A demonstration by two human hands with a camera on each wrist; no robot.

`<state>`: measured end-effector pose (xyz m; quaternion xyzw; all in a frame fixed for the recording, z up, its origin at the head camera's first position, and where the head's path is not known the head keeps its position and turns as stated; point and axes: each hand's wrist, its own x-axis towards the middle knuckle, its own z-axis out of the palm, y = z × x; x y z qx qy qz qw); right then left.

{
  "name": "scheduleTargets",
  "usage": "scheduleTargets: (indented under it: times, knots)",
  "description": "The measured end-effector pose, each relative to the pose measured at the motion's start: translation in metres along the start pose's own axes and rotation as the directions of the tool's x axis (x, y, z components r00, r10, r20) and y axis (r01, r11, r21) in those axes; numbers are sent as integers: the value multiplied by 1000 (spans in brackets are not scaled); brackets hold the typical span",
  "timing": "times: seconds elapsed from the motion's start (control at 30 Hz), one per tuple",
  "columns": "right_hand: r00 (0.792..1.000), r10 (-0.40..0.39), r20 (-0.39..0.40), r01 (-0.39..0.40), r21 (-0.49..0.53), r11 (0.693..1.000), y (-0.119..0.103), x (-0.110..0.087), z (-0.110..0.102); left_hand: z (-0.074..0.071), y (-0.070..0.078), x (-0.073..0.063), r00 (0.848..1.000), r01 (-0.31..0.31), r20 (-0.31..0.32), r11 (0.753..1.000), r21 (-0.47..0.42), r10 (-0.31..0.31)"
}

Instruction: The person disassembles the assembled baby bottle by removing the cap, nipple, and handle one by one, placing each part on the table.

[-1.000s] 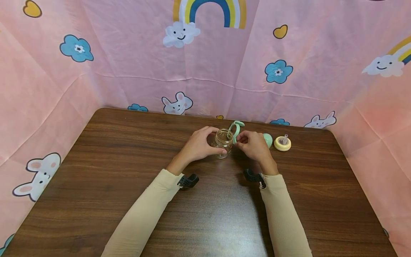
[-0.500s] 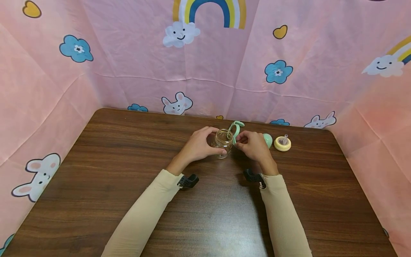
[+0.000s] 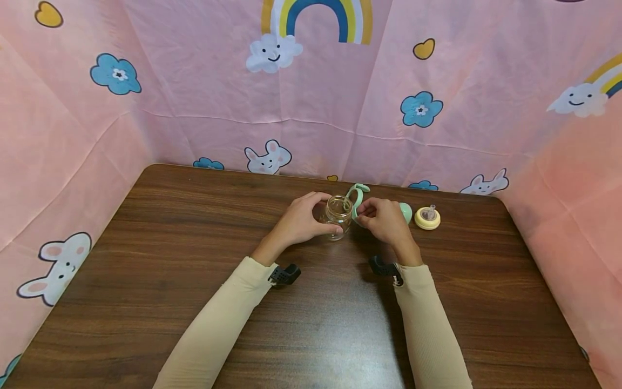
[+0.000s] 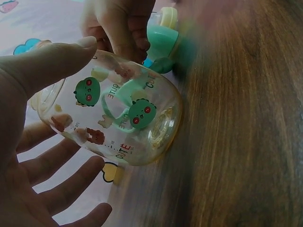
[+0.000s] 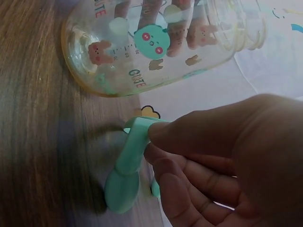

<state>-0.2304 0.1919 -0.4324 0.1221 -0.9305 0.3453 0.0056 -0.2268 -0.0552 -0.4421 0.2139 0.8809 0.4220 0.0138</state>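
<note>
A clear baby bottle [image 3: 335,229] with printed cartoon faces stands upright and uncapped near the far side of the table. My left hand [image 3: 303,220] holds it from the left, thumb across the near side and fingers behind. Just right of the bottle, my right hand [image 3: 386,220] pinches a mint-green bottle handle [image 5: 125,184] between thumb and fingertips. In the right wrist view, a rounded grip hangs from that pinch. Part of the green handle [image 4: 125,92] shows through the clear bottle in the left wrist view.
A mint-green domed cap [image 3: 405,212] lies partly hidden behind my right hand. Right of it sits a yellow collar with a clear nipple [image 3: 427,218]. The brown wooden table [image 3: 194,232] ends against a pink printed cloth [image 3: 330,97] at the back.
</note>
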Motion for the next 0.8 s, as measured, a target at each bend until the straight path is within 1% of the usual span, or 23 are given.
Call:
scheduleTargets:
  times: [0.17,0.3,0.5,0.67,0.8]
  knots:
    - [1000,-2,-14,2,7,1000,-2,-1,-2,0,-1,-1,1000,-2,3,1000,-12,2]
    - [1000,3,-20,-3,2,1000,-1,-2,-3,1,-3,-1,1000,-15,3,999,-50,15]
    - [999,-6,-46,6,-1,1000,-1,-3,-9,2,-4,-1,1000,-19,-20,995,-94,17]
    - [996,-30,-79,29,-17,999,-2,-5,-15,2,-3,-1,999,-32,-43,996,-86,28]
    - [993,-70,-93,71,10,997,-7,-6,-19,2,-3,-1,997,-45,-59,997,-61,41]
